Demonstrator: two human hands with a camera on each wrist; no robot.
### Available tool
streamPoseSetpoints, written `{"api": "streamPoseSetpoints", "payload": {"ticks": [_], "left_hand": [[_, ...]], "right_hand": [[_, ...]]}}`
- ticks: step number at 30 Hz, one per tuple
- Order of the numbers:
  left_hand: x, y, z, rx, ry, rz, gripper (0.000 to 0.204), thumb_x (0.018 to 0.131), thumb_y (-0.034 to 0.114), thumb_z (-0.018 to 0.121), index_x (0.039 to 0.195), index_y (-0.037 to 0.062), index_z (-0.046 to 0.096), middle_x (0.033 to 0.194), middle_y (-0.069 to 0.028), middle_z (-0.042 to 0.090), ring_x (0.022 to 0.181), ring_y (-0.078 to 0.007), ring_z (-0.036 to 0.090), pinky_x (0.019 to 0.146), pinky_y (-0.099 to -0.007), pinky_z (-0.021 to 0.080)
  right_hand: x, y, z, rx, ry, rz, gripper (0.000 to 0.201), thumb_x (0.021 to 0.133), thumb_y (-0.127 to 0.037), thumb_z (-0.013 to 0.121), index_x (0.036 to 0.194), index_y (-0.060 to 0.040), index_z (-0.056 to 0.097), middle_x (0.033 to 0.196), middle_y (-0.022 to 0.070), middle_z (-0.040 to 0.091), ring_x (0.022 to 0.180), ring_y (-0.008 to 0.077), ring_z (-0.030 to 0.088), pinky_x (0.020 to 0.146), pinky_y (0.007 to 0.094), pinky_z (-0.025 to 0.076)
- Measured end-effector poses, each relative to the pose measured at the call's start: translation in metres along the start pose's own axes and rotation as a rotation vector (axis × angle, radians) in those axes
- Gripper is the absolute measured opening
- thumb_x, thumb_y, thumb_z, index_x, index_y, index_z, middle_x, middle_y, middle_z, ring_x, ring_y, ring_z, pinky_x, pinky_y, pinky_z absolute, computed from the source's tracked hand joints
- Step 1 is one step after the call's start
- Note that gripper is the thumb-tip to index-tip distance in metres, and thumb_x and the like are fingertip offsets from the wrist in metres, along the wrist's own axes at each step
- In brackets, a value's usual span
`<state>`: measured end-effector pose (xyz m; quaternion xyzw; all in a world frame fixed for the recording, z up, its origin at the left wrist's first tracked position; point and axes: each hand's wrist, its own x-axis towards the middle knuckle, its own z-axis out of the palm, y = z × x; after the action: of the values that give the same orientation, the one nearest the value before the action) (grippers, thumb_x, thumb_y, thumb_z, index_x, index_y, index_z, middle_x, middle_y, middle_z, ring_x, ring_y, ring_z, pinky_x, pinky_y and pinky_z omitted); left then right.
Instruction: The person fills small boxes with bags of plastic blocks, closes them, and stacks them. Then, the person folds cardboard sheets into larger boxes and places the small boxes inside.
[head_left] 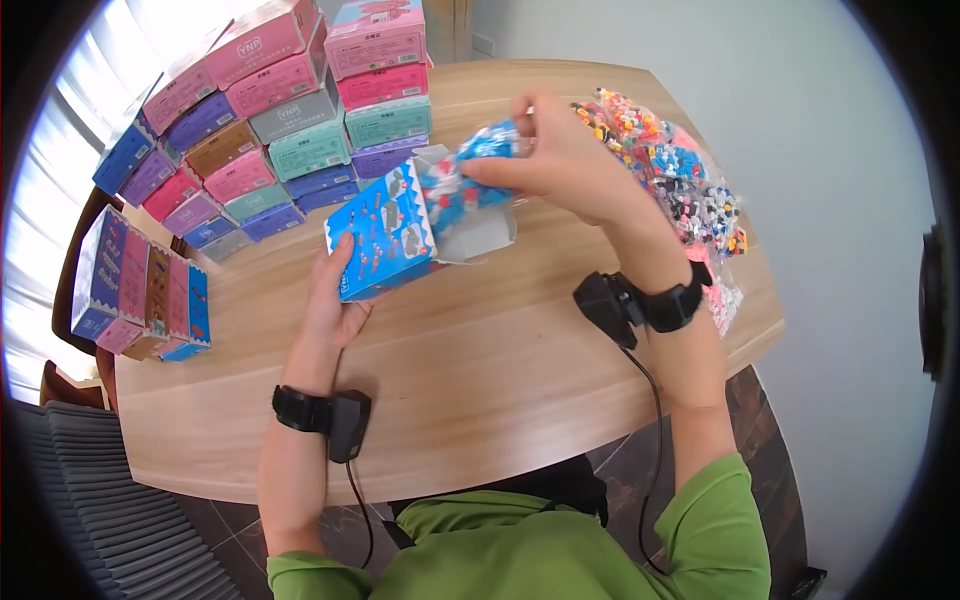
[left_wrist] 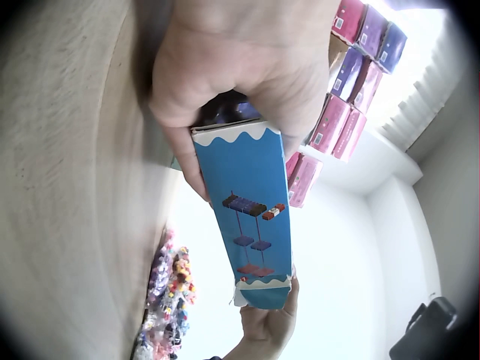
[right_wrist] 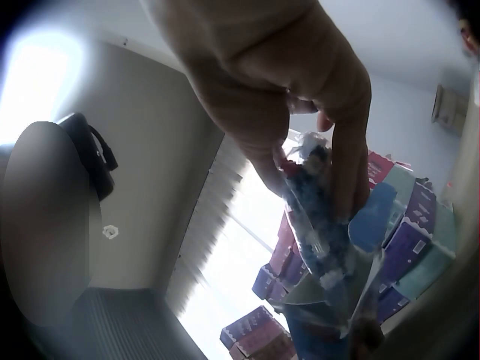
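A blue cardboard box (head_left: 380, 232) with printed pictures lies tilted in my left hand (head_left: 335, 290), whose thumb and fingers grip its closed end. In the left wrist view, the left hand (left_wrist: 240, 82) holds the box (left_wrist: 244, 202) by its narrow sides. The far end stands open with white flaps (head_left: 478, 238) spread. My right hand (head_left: 560, 160) pinches a clear bag of blue, red and white building bricks (head_left: 455, 195), partly inside the box mouth. The right wrist view shows thumb and fingers around the top of this bag (right_wrist: 319, 217); its lower end is hidden by the flaps.
Stacked pink, teal, purple and blue boxes (head_left: 300, 150) stand at the back left. A shorter row of boxes (head_left: 140, 285) is at the table's left edge. Several clear bags of colourful bricks (head_left: 690, 200) lie piled on the right of the wooden table (head_left: 480, 350).
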<state>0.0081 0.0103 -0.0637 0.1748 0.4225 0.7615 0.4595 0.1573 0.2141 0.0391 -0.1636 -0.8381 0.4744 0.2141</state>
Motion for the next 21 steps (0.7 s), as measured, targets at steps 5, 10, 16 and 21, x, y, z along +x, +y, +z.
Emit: {"api": "streamPoseSetpoints", "payload": {"ticks": [5, 10, 16, 21], "left_hand": [[-0.001, 0.005, 0.003, -0.128, 0.026, -0.041, 0.050, 0.089, 0.037, 0.045, 0.126, 0.0052, 0.035, 0.121, -0.0132, 0.049, 0.104, -0.0232, 0.054, 0.082, -0.0338, 0.049], [0.000, 0.005, 0.001, -0.171, 0.001, -0.046, 0.051, 0.090, 0.038, 0.044, 0.127, 0.0040, 0.034, 0.121, -0.0125, 0.050, 0.105, -0.0234, 0.054, 0.084, -0.0338, 0.049], [-0.001, 0.005, 0.005, -0.152, 0.000, -0.043, 0.051, 0.090, 0.037, 0.043, 0.127, 0.0033, 0.035, 0.121, -0.0137, 0.050, 0.104, -0.0239, 0.055, 0.083, -0.0343, 0.049], [-0.001, 0.006, 0.004, -0.112, -0.013, -0.059, 0.051, 0.090, 0.037, 0.043, 0.127, 0.0033, 0.034, 0.121, -0.0141, 0.049, 0.106, -0.0243, 0.054, 0.084, -0.0350, 0.049]], "right_hand": [[0.003, 0.005, 0.032, 0.001, -0.198, -0.117, 0.055, 0.077, -0.044, 0.061, 0.097, 0.0060, 0.051, 0.099, 0.0218, 0.054, 0.078, 0.0327, 0.057, 0.072, 0.0362, 0.047], [-0.014, 0.007, 0.046, -0.410, -0.081, -0.522, 0.071, 0.074, -0.049, 0.062, 0.116, 0.0050, 0.045, 0.116, 0.0298, 0.044, 0.107, 0.0413, 0.043, 0.090, 0.0417, 0.036], [-0.020, 0.003, 0.052, -0.407, 0.099, -0.551, 0.094, 0.068, -0.050, 0.067, 0.127, 0.0110, 0.027, 0.127, 0.0308, 0.032, 0.114, 0.0449, 0.036, 0.095, 0.0445, 0.032], [-0.008, 0.016, 0.054, -0.225, -0.010, -0.455, 0.085, 0.071, -0.035, 0.069, 0.134, -0.0010, 0.024, 0.135, 0.0220, 0.028, 0.123, 0.0363, 0.030, 0.098, 0.0405, 0.030]]}}
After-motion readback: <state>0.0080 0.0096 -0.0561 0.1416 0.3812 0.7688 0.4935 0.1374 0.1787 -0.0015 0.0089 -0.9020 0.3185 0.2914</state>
